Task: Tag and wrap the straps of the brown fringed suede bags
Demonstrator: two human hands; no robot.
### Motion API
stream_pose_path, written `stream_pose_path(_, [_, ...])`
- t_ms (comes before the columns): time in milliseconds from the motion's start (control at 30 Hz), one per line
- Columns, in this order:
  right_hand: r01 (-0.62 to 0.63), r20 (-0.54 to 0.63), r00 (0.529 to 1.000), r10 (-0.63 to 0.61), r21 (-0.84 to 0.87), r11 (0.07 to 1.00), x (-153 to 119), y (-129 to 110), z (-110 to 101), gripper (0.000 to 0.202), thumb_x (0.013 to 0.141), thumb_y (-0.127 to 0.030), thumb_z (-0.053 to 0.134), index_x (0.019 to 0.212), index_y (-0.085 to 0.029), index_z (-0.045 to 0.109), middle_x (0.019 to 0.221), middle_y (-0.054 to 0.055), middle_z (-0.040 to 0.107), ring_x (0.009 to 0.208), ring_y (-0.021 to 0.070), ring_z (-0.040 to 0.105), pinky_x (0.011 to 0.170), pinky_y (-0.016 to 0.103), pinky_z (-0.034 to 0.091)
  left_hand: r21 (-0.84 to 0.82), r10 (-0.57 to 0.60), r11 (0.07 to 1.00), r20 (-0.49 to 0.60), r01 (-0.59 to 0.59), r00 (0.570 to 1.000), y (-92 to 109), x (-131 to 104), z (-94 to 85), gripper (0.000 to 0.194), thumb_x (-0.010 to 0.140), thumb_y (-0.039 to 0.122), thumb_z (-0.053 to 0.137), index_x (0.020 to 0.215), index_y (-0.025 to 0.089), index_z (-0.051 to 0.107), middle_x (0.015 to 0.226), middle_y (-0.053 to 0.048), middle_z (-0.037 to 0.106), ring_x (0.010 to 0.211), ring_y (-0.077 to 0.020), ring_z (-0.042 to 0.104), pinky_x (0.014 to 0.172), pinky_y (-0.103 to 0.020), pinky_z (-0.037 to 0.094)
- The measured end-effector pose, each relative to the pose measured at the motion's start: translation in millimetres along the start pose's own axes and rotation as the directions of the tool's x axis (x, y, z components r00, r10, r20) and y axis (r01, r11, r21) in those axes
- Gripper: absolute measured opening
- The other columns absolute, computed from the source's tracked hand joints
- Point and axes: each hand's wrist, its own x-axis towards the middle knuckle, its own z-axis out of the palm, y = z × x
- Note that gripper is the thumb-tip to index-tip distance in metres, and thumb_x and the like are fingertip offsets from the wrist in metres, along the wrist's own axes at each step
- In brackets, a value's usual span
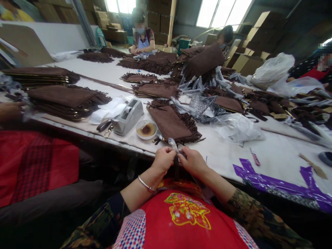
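Note:
At the table's front edge, my left hand [164, 159] and my right hand [193, 162] meet, fingers pinched together. Between them is a dark strap [176, 167] whose end hangs down below my fingers. A piece of clear plastic wrap [172, 142] sticks up from the pinch. Just beyond lies a brown fringed pouch [169, 121] with a zip along its edge. To the left of it are a small white dish [146, 130] with brownish contents and a grey tape dispenser [127, 117]. A strap with a metal clasp [107, 129] lies by the dispenser.
Stacked brown pouches [63, 100] stand at the left, more lie across the table. Crumpled clear plastic [237, 128], a pink-handled cutter [255, 158], a brush [313, 166] and purple plastic wrapping [280, 183] are at the right. Co-workers [144, 39] sit around.

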Motion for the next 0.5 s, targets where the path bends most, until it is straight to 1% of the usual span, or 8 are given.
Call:
stream_pose_path(67, [0.012,-0.034,0.999,-0.019,-0.212,0.977,-5.2,-6.4,2.9,0.022,0.094,-0.033,0.047,0.09,-0.017,0.062,0.073,0.007,0.069,0.064,0.0176,0.06,0.057,0.027,0.029,-0.014,0.002,1.0,0.002,-0.002,1.0,2.9,-2.8,0.0,0.009,0.069,0.024,0.064,0.07,0.015,0.064,0.055,0.002,0.055,0.042,-0.0077,0.045,0.04,-0.019,0.035])
stream_pose_path(100, [0.025,-0.038,0.999,-0.037,-0.292,0.956,-7.6,-8.9,5.1,0.023,0.096,-0.031,0.045,0.091,-0.017,0.062,0.073,0.008,0.069,0.062,0.0179,0.061,0.056,0.027,0.028,-0.042,-0.009,0.999,0.022,0.009,1.0,4.3,-4.4,-0.3,0.01,0.068,0.024,0.064,0.07,0.015,0.064,0.054,0.003,0.053,0.042,-0.0074,0.044,0.04,-0.019,0.035])
stream_pose_path(200, [0.113,-0.021,0.991,-0.135,-0.429,0.896,-12.4,-13.4,10.9,0.021,0.096,-0.022,0.042,0.092,-0.015,0.061,0.076,0.01,0.07,0.062,0.0183,0.062,0.055,0.029,0.027,-0.15,-0.056,0.986,0.13,0.075,0.99,8.5,-8.8,-2.5,0.012,0.068,0.026,0.065,0.071,0.015,0.063,0.051,0.005,0.045,0.042,-0.0059,0.037,0.04,-0.018,0.033])
stream_pose_path(267, [0.168,0.0,0.982,-0.19,-0.464,0.87,-13.9,-15.2,12.4,0.017,0.094,-0.017,0.044,0.091,-0.015,0.061,0.077,0.01,0.07,0.064,0.0189,0.063,0.055,0.03,0.026,-0.182,-0.078,0.977,0.163,0.107,0.984,11.5,-10.3,-3.6,0.016,0.068,0.03,0.067,0.07,0.016,0.06,0.05,0.007,0.042,0.042,-0.0057,0.035,0.04,-0.018,0.032])
stream_pose_path(300, [0.184,0.007,0.979,-0.205,-0.475,0.861,-14.4,-16.0,12.6,0.017,0.093,-0.015,0.045,0.091,-0.014,0.061,0.076,0.01,0.069,0.064,0.0193,0.064,0.055,0.03,0.026,-0.177,-0.081,0.978,0.151,0.107,0.985,12.5,-10.3,-3.8,0.02,0.069,0.034,0.069,0.069,0.016,0.059,0.05,0.007,0.041,0.042,-0.0059,0.035,0.04,-0.018,0.032])
stream_pose_path(400, [0.195,0.011,0.976,-0.217,-0.48,0.855,-15.9,-17.9,12.6,0.018,0.092,-0.013,0.043,0.093,-0.013,0.062,0.075,0.011,0.068,0.064,0.0201,0.064,0.055,0.031,0.026,-0.098,-0.049,0.994,0.049,0.053,0.998,11.9,-6.8,-3.0,0.029,0.07,0.043,0.071,0.068,0.016,0.059,0.053,0.004,0.046,0.043,-0.0075,0.04,0.039,-0.019,0.034])
stream_pose_path(467, [0.171,0.002,0.982,-0.188,-0.429,0.887,-16.7,-17.6,13.4,0.019,0.094,-0.015,0.042,0.092,-0.014,0.062,0.075,0.011,0.069,0.064,0.0201,0.064,0.054,0.03,0.026,-0.03,-0.011,0.999,-0.001,0.011,1.0,7.4,-2.4,-2.2,0.028,0.071,0.042,0.07,0.067,0.016,0.06,0.054,0.003,0.049,0.044,-0.0085,0.043,0.04,-0.02,0.036])
stream_pose_path(500, [0.141,-0.006,0.988,-0.155,-0.377,0.915,-16.8,-16.7,14.0,0.019,0.095,-0.019,0.043,0.091,-0.014,0.061,0.075,0.011,0.069,0.064,0.0201,0.063,0.054,0.03,0.026,-0.003,0.004,1.0,-0.013,-0.004,1.0,4.2,0.1,-1.9,0.027,0.072,0.041,0.069,0.066,0.017,0.06,0.054,0.003,0.05,0.044,-0.009,0.044,0.04,-0.02,0.037])
